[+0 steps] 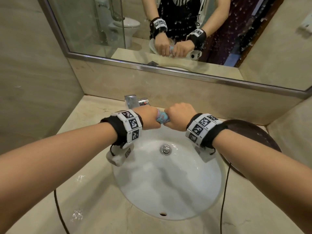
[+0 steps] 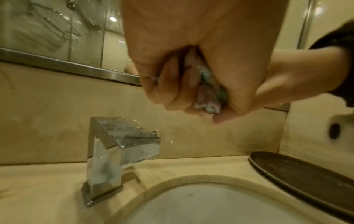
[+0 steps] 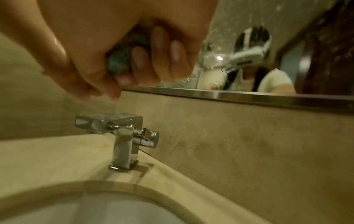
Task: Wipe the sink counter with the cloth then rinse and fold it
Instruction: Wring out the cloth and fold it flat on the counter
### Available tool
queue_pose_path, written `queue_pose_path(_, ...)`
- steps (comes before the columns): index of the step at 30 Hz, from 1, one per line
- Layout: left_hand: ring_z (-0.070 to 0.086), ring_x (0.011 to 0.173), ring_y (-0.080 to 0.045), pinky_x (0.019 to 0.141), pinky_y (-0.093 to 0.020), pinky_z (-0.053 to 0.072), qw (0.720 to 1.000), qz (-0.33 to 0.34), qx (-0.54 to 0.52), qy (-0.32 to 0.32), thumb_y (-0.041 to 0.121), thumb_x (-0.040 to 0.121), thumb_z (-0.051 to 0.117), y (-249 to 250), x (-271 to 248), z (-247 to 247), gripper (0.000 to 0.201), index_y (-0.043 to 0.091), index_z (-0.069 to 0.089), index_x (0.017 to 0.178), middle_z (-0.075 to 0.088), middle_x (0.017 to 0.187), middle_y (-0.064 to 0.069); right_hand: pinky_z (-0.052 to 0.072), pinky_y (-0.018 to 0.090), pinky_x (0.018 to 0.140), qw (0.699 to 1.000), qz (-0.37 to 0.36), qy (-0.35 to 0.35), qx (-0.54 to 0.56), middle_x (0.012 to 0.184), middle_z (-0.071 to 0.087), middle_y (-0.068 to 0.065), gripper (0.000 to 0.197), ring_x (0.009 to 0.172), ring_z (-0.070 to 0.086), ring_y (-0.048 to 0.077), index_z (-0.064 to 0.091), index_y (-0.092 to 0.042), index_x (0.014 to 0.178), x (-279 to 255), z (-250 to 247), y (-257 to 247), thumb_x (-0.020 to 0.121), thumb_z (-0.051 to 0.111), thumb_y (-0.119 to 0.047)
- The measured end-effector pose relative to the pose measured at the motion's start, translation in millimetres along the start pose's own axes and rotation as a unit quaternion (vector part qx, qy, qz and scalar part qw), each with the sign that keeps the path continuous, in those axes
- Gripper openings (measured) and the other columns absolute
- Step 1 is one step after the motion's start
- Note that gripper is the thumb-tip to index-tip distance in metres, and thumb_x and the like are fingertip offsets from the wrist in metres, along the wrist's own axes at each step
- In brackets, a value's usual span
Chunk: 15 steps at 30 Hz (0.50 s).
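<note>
A small pink-and-blue cloth point(image 1: 161, 117) is bunched into a tight roll between my two fists, above the back of the white sink point(image 1: 168, 179). My left hand point(image 1: 148, 118) grips its left end and my right hand point(image 1: 179, 116) grips its right end, knuckles up. The left wrist view shows the wadded cloth point(image 2: 207, 92) squeezed inside the curled fingers point(image 2: 172, 84). In the right wrist view a bluish bit of cloth point(image 3: 122, 60) shows inside the closed fingers point(image 3: 157, 56). The beige stone counter point(image 1: 94, 208) surrounds the basin.
A square chrome tap point(image 1: 133, 101) stands just behind my hands, with no water seen running. A dark round plate point(image 1: 253, 137) lies on the counter at the right. Small puddles point(image 1: 77, 215) sit on the left counter. A mirror point(image 1: 168, 31) and walls close the back and sides.
</note>
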State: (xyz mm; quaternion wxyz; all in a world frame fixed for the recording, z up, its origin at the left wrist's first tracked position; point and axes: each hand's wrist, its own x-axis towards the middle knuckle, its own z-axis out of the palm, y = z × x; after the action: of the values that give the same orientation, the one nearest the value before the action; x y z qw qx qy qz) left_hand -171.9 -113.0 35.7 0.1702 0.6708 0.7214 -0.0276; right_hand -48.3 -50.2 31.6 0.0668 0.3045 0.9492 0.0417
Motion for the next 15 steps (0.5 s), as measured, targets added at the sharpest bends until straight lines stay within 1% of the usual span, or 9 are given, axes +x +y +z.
queue_pose_path(2,0.059,0.086,-0.027,0.061,-0.026,0.038,0.998,0.013,0.056,0.033,0.03,0.085,0.053,-1.6,0.2,4.4,0.018,0.014,0.052,0.094,0.062,0.091,-0.008,0.037,0.027,0.061,0.993,0.045,-0.081,0.078,0.076,0.059,0.01,0.023,0.074,0.056,0.031,0.063,-0.01,0.082,3.5,0.1,-3.9,0.083,0.056,-0.032)
queue_pose_path(3,0.061,0.091,-0.028,0.063,-0.028,0.038,0.995,0.023,0.081,0.043,0.031,0.086,0.053,-2.8,1.2,9.0,0.027,0.013,0.048,0.106,0.064,0.098,-0.009,0.036,0.026,0.056,0.98,0.062,-0.128,0.137,0.068,0.053,0.007,0.023,0.067,0.051,0.028,0.057,-0.01,0.071,7.0,2.8,-3.0,0.082,0.058,-0.03)
queue_pose_path(5,0.064,0.09,-0.029,0.06,-0.03,0.039,0.99,0.05,0.114,0.073,0.031,0.087,0.052,-4.6,2.5,16.7,0.038,0.011,0.038,0.117,0.066,0.103,-0.009,0.031,0.023,0.047,0.943,0.092,-0.202,0.247,0.056,0.046,0.002,0.03,0.053,0.044,0.02,0.049,-0.013,0.058,11.1,7.3,0.5,0.081,0.064,-0.025)
queue_pose_path(8,0.065,0.091,-0.03,0.057,-0.031,0.038,0.975,0.091,0.145,0.143,0.029,0.091,0.048,-5.2,1.5,23.4,0.04,0.012,0.035,0.124,0.063,0.11,-0.008,0.029,0.019,0.042,0.899,0.126,-0.218,0.358,0.053,0.045,-0.001,0.029,0.043,0.037,0.013,0.05,-0.015,0.056,10.7,8.3,9.4,0.079,0.067,-0.02)
queue_pose_path(10,0.063,0.094,-0.031,0.059,-0.033,0.037,0.966,0.113,0.163,0.163,0.029,0.093,0.044,-6.8,1.0,23.8,0.037,0.013,0.038,0.125,0.06,0.113,-0.009,0.03,0.019,0.04,0.894,0.12,-0.21,0.378,0.055,0.046,0.0,0.027,0.043,0.038,0.013,0.05,-0.016,0.059,11.5,8.7,14.1,0.08,0.068,-0.018)
queue_pose_path(12,0.062,0.093,-0.03,0.062,-0.032,0.037,0.98,0.091,0.103,0.146,0.03,0.092,0.046,-8.6,2.2,22.6,0.032,0.013,0.042,0.119,0.062,0.11,-0.009,0.043,0.018,0.051,0.922,0.099,-0.16,0.338,0.07,0.059,0.005,0.013,0.058,0.054,0.018,0.058,-0.015,0.076,12.9,9.9,14.6,0.08,0.07,-0.019)
queue_pose_path(13,0.061,0.09,-0.03,0.063,-0.031,0.037,0.989,0.067,0.034,0.126,0.03,0.091,0.048,-8.9,3.6,21.5,0.03,0.013,0.044,0.115,0.063,0.105,-0.01,0.049,0.02,0.066,0.947,0.086,-0.11,0.29,0.09,0.064,0.009,0.021,0.076,0.062,0.023,0.06,-0.014,0.095,13.2,11.8,14.4,0.079,0.071,-0.022)
queue_pose_path(14,0.059,0.085,-0.029,0.065,-0.029,0.038,0.993,0.039,-0.056,0.1,0.029,0.091,0.05,-9.1,5.5,20.3,0.024,0.013,0.047,0.109,0.062,0.097,-0.01,0.05,0.028,0.078,0.968,0.076,-0.05,0.234,0.11,0.061,0.011,0.041,0.093,0.062,0.028,0.055,-0.014,0.114,12.7,15.4,14.2,0.078,0.071,-0.027)
queue_pose_path(15,0.056,0.076,-0.027,0.063,-0.028,0.038,0.984,0.009,-0.163,0.073,0.026,0.09,0.052,-9.8,8.7,19.6,0.015,0.014,0.05,0.1,0.06,0.086,-0.009,0.05,0.036,0.085,0.98,0.071,0.013,0.186,0.123,0.053,0.013,0.057,0.102,0.059,0.031,0.048,-0.015,0.127,11.0,18.0,13.2,0.077,0.072,-0.029)
